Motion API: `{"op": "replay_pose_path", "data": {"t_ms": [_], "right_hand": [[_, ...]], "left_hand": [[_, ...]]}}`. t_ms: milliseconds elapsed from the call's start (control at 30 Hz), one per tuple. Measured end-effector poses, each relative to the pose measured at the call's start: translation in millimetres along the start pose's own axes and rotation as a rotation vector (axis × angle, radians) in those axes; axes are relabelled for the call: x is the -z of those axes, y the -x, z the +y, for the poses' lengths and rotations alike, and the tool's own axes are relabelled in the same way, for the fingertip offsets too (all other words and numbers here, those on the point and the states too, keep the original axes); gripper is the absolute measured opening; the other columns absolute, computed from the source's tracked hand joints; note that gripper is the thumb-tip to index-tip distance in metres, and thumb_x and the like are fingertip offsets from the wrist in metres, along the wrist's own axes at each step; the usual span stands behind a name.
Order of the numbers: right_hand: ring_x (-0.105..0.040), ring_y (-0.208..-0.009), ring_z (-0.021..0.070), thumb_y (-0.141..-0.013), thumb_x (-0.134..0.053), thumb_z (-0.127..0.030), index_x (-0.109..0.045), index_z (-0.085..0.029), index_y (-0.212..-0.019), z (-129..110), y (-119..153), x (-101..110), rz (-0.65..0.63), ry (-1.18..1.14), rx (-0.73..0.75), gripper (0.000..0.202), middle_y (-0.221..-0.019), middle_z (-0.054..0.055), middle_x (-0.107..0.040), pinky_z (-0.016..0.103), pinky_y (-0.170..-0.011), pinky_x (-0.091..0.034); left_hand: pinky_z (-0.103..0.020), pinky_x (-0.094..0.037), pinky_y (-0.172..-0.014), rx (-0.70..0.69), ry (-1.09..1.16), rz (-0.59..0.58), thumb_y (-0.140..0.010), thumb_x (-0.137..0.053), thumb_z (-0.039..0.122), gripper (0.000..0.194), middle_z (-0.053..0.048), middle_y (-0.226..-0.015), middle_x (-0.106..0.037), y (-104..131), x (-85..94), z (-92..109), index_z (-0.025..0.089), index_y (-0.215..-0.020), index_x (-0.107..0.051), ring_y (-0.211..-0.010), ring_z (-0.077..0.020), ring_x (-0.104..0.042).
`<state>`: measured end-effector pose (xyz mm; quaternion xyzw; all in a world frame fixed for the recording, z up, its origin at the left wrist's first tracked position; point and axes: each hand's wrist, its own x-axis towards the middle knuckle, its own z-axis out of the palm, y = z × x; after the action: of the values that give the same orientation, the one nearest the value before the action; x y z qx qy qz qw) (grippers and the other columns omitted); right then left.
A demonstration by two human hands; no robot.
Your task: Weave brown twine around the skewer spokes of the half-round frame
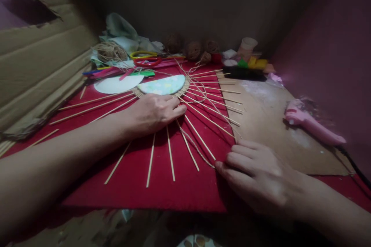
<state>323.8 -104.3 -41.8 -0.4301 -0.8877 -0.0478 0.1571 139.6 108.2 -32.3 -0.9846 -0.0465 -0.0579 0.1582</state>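
Observation:
A half-circle piece [162,85] with a pale blue-green patterned face lies on the red board, edged with woven twine. Thin wooden sticks [199,137] fan out from that edge like rays. My left hand [158,111] is closed at the near edge of the half-circle, fingers bent over the woven rim and covering some stick bases. From beside it a strand of twine [193,142] runs to my right hand [255,170], which pinches it near the tip of one stick. Another loop of twine [205,92] trails over the sticks on the right.
Behind lie a white half-disc [118,83], scissors [146,60], pink strips [108,72] and several twine balls [193,50]. A pink glue gun [313,121] rests on a brown board [269,123] at right. Cardboard [43,58] stands at left.

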Motion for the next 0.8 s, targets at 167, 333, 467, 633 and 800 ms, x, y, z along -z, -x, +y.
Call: {"op": "replay_pose_path", "data": {"t_ms": [167,333,467,633,800], "right_hand": [[-0.039,-0.061,0.0141,-0.087,-0.046,-0.009,-0.06,-0.015,-0.068,10.6,1.8,6.2,0.046,0.158,-0.107,0.025,-0.065,0.003,-0.053,0.03,-0.06,-0.029],[-0.044,-0.058,0.0147,-0.087,-0.048,-0.014,-0.062,-0.016,-0.068,36.1,-13.4,32.6,0.122,0.462,-0.237,0.024,-0.063,0.004,-0.057,0.03,-0.056,-0.03],[-0.053,-0.063,0.0148,-0.09,-0.047,-0.021,-0.065,-0.017,-0.074,67.0,-37.4,47.3,0.204,0.541,-0.385,0.024,-0.072,0.006,-0.066,0.028,-0.056,-0.031],[-0.058,-0.073,0.0178,-0.088,-0.05,-0.027,-0.068,-0.017,-0.087,109.4,-71.1,40.6,0.193,0.563,-0.731,0.021,-0.086,0.008,-0.071,0.029,-0.059,-0.029],[-0.058,-0.074,0.0197,-0.091,-0.045,-0.029,-0.068,-0.018,-0.094,145.5,-95.6,22.3,0.157,0.561,-0.774,0.026,-0.093,0.009,-0.07,0.031,-0.061,-0.029]], "left_hand": [[-0.027,-0.039,-0.06,0.023,0.018,0.049,-0.094,-0.031,0.015,0.032,-0.007,-0.079,-0.06,2.6,-3.9,-1.8,0.017,-0.095,-0.063,-0.069,-0.0158,-0.053],[-0.028,-0.04,-0.061,0.089,0.046,0.062,-0.093,-0.033,0.017,0.031,-0.01,-0.09,-0.06,3.5,-3.1,-0.5,0.016,-0.09,-0.065,-0.072,-0.0166,-0.053],[-0.027,-0.04,-0.06,0.18,0.171,0.114,-0.089,-0.037,0.017,0.027,-0.01,-0.102,-0.059,6.1,-8.6,-1.9,0.018,-0.094,-0.064,-0.073,-0.0152,-0.054],[-0.028,-0.046,-0.063,0.266,0.307,0.215,-0.087,-0.037,0.015,0.029,-0.015,-0.11,-0.056,9.0,-16.4,-5.5,0.013,-0.108,-0.057,-0.078,-0.0166,-0.058],[-0.03,-0.047,-0.068,0.269,0.321,0.174,-0.083,-0.037,0.01,0.023,-0.014,-0.104,-0.058,8.1,-13.9,-5.7,0.011,-0.1,-0.054,-0.084,-0.0182,-0.058]]}}
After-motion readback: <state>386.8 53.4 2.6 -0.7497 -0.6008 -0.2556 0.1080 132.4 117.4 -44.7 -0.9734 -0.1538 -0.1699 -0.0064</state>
